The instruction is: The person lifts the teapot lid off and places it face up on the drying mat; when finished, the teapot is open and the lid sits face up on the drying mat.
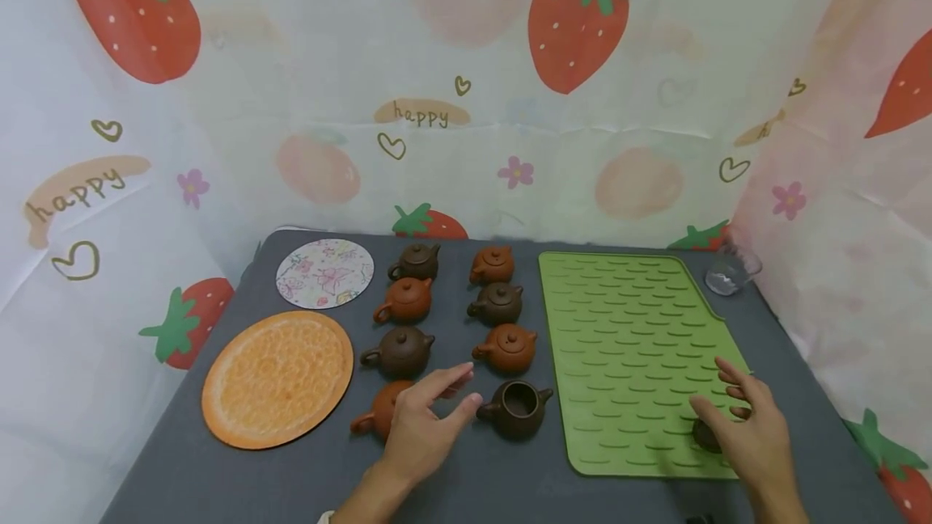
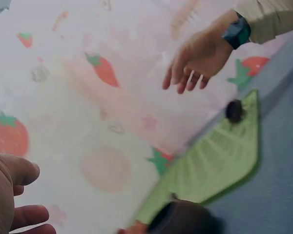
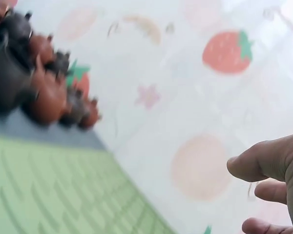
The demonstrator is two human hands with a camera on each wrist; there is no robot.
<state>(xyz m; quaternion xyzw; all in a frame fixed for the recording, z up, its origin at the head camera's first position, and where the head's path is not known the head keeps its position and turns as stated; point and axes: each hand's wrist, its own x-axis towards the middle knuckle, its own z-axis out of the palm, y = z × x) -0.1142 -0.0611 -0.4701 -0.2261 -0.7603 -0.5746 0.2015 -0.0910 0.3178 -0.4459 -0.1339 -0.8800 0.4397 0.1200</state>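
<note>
A dark brown teapot point(image 1: 515, 424) stands uncovered, its round mouth facing up, at the near end of the right-hand teapot column. My left hand point(image 1: 425, 427) hovers beside its handle, thumb and fingers apart and holding nothing. Partly hidden behind that hand is a reddish-brown teapot point(image 1: 380, 417). On the green mat point(image 1: 626, 451) lies a small dark teapot lid point(image 1: 705, 435). Just over it is my right hand point(image 1: 760, 431), fingers loosely spread; the left wrist view shows this right hand point(image 2: 200, 56) raised apart from the lid point(image 2: 234, 111).
Several lidded teapots, dark point(image 1: 403, 352) and reddish point(image 1: 507, 348), form two columns behind. To the left lie an orange round mat point(image 1: 277, 378) and a floral round mat point(image 1: 325, 273). A clear glass pitcher point(image 1: 730, 269) stands at the far right corner. Printed curtains point(image 1: 495, 168) enclose the table.
</note>
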